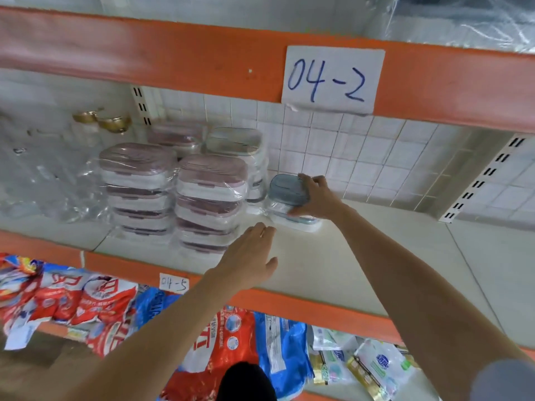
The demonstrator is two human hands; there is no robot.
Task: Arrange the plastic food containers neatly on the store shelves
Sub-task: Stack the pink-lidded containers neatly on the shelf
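The step in hand looks like setting a blue-lidded container (286, 189) onto the short blue stack (298, 221) at the back of the shelf (362, 256), just right of the wrapped pink-lidded stacks (211, 198). The right hand (315, 196) grips that container, fingers curled over its lid and thumb under its near edge. The left hand (249, 256) hovers flat with fingers straight, holding nothing; next, the container probably needs squaring on the stack.
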